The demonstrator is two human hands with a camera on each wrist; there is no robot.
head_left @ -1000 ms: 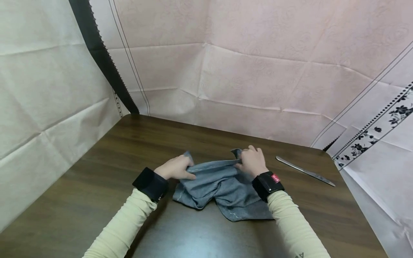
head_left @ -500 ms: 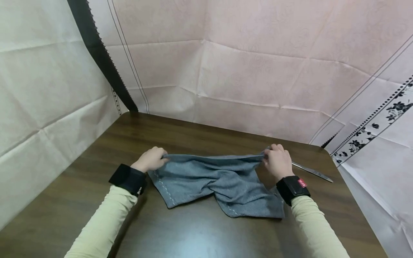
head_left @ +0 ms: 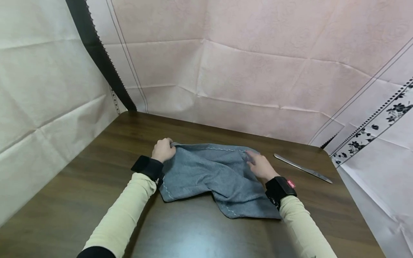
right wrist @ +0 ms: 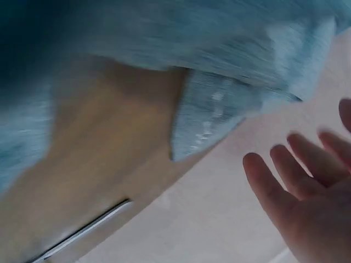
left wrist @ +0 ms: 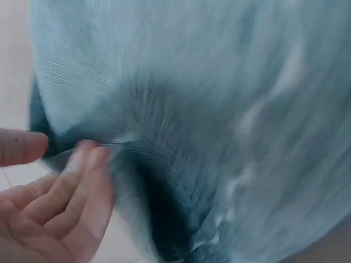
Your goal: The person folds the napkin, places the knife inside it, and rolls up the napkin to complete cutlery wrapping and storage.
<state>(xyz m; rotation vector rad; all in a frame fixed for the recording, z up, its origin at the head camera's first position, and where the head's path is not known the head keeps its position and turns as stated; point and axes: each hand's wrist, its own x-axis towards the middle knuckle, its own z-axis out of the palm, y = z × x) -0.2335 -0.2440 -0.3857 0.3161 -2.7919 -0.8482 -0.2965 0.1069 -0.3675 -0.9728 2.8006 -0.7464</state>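
1 gray cloth [head_left: 213,172], 1 metal ruler [head_left: 302,168], 1 table [head_left: 96,186], 2 hands.

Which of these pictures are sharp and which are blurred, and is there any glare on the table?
Head view: sharp, with a pale sheen on the near part of the table. Left wrist view: the grey cloth is smeared by motion blur. Right wrist view: blurred too, cloth and the right hand both soft.
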